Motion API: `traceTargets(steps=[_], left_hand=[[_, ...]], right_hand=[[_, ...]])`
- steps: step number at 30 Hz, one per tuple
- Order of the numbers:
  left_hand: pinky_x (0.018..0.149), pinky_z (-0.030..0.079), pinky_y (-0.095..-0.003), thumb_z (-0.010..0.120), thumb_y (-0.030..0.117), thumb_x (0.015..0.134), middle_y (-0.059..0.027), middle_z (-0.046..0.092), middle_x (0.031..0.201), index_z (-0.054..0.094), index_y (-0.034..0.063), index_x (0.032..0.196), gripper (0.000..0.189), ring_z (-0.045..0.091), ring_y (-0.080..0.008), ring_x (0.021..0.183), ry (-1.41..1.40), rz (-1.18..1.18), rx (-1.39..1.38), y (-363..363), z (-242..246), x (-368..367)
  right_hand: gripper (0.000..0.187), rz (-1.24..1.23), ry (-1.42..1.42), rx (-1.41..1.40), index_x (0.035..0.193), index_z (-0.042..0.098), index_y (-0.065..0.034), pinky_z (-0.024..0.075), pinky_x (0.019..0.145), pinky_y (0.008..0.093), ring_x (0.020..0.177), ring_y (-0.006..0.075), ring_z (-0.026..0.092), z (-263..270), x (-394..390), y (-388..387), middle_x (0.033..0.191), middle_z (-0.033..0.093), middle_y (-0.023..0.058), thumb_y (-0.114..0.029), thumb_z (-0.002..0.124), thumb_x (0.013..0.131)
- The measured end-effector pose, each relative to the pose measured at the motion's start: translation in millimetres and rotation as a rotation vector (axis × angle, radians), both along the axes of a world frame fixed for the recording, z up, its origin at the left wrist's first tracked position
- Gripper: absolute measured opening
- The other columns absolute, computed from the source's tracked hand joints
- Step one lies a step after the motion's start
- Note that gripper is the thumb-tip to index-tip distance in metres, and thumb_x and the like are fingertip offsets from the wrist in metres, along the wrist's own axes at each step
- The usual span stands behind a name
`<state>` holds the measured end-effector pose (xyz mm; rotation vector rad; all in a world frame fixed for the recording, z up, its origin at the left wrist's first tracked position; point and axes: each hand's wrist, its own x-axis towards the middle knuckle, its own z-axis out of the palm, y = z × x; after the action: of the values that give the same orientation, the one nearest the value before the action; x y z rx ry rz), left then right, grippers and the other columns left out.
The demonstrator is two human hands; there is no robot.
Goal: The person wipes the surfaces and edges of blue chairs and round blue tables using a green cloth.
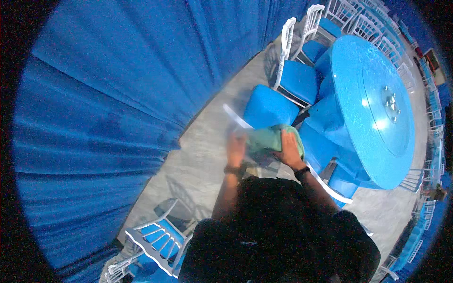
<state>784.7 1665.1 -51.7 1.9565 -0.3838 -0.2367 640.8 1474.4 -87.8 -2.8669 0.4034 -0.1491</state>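
A bunched green cloth is in front of my body, over a white chair rail that shows at its upper left. My right hand holds the cloth at its right end, fingers laid along it and thumb to the side. At the cloth's left end is my left hand, blurred; whether it grips the cloth is unclear. Just beyond the cloth is a blue chair seat. Another white chair rail curves past my right forearm.
To the right stands a round table with a shiny blue top and metal centre fitting. White chairs with blue seats surround it. Tall blue drapes hang along the left. Another white chair stands at lower left on the grey floor.
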Motion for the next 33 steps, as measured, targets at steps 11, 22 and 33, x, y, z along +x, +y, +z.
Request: traceTargets(steps=[11, 22, 33], left_hand=[[0.103, 0.031, -0.0465, 0.062, 0.008, 0.076, -0.0185, 0.03, 0.143, 0.043, 0.0048, 0.13, 0.057, 0.029, -0.0382, 0.13, -0.619, -0.189, 0.376, -1, -2, -27], [0.111, 0.021, -0.0421, 0.054, -0.001, 0.074, -0.0127, 0.022, 0.148, 0.033, 0.007, 0.139, 0.068, 0.018, -0.0276, 0.138, -0.516, -0.563, 0.445, -40, -11, -86], [0.111, 0.023, -0.0428, 0.055, -0.005, 0.072, -0.0087, 0.029, 0.147, 0.036, 0.0167, 0.139, 0.074, 0.027, -0.0249, 0.136, -0.503, -0.583, 0.385, -22, -14, -67]], right_hand=[[0.09, 0.104, 0.053, -0.017, 0.139, 0.023, 0.004, 0.0268, 0.108, 0.0417, 0.127, 0.0387, 0.037, 3, 41, 11, 0.134, 0.042, 0.0229, -0.022, 0.071, 0.068], [0.075, -0.014, 0.055, 0.051, 0.137, 0.027, 0.0065, 0.0313, 0.103, 0.0422, 0.122, 0.0353, 0.043, -2, -15, 0, 0.133, 0.044, 0.0207, -0.013, 0.059, 0.072], [0.088, -0.071, 0.116, 0.198, 0.14, 0.019, 0.0046, 0.0267, 0.104, 0.0495, 0.125, 0.0403, 0.038, 16, -4, 8, 0.136, 0.039, 0.0235, -0.037, 0.064, 0.077]])
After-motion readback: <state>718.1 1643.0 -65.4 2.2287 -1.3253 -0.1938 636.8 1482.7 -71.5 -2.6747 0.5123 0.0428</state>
